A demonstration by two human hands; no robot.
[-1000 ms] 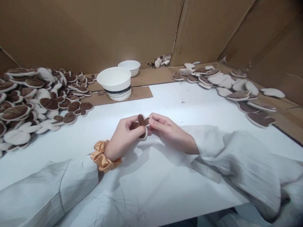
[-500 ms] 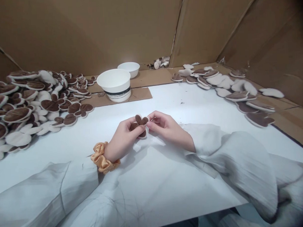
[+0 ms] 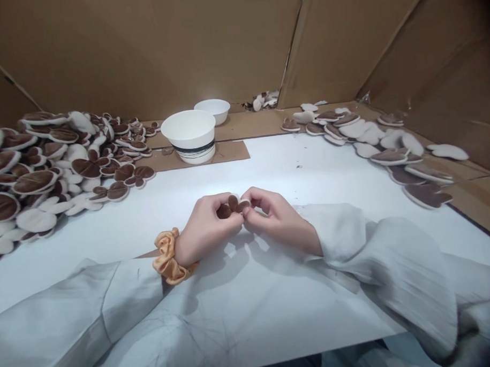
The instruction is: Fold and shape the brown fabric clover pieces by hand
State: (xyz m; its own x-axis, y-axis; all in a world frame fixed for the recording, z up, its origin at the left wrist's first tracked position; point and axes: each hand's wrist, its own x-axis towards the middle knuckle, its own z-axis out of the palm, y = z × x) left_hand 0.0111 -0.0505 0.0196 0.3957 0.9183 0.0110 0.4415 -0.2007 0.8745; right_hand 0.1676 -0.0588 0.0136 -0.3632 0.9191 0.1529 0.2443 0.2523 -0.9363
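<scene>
A small brown plush petal piece [image 3: 233, 202] is held between both hands, which are brought nearly together, over the white worktop [image 3: 273, 305]; hand shadows are cast on the surface toward six o'clock. Taking the piece as the clock's centre, it is gripped by the left hand [image 3: 208, 219] at nine o'clock, thumb on the near side and fingers curled around the far side. Its edge at three o'clock appears to be pinched by the right hand [image 3: 280, 219] between thumb and fingertips; what lies directly under those tips is covered and cannot be told.

For fine handling at the edge, the left grip is best used as the anchor, firm but not squashing, since the plush will probably give and twist. Short, light movements of the right fingertips would be favoured, so that the pale rim is not stretched. The lobes should be left fanned and facing up, so that the edge can be seen; at present much of it is screened by the left thumb.

A large heap of plush pieces [image 3: 34, 181] is spread between nine and ten o'clock, and a looser group [image 3: 355, 129] between two and three. A striped white bowl [image 3: 193, 143] is placed at eleven, with a plain white bowl [image 3: 222, 117] behind it, nearer twelve.
</scene>
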